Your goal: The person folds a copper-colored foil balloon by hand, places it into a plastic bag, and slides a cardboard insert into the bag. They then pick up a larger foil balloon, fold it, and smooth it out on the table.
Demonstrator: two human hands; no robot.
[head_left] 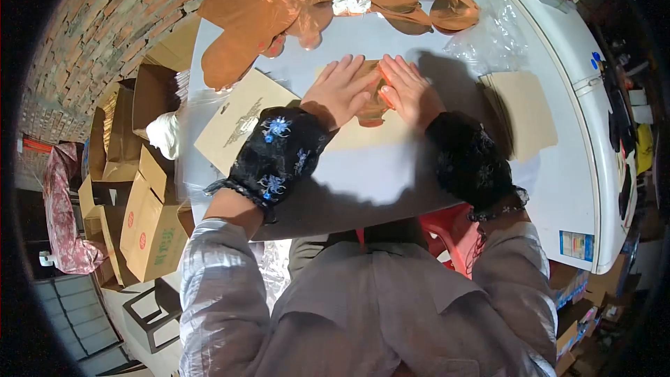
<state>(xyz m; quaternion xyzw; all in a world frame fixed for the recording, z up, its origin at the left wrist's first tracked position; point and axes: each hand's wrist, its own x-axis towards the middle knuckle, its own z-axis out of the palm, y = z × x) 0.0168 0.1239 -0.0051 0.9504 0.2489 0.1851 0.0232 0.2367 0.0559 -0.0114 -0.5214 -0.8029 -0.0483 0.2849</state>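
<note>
My left hand (338, 93) lies with its fingers spread on a shiny copper-coloured foil piece (371, 117). Flat against the right part of that foil rests my right hand (412, 92), fingers stretched out. Between the hands the foil shows an orange edge; much of it is hidden under them. Beneath it is a plain tan card (349, 139) on the white table (363, 178). A tan card with a dark printed design (244, 115) lies beside my left forearm. To the right of my right hand sits a stack of tan cards (527, 112).
Large copper foil shapes (237, 17) cover the table's far side, with a small white bundle (351, 5) among them. Clear plastic bags (488, 38) lie far right. Cardboard boxes (150, 220) stand on the left, a white appliance (590, 146) on the right, a red seat (457, 237) below.
</note>
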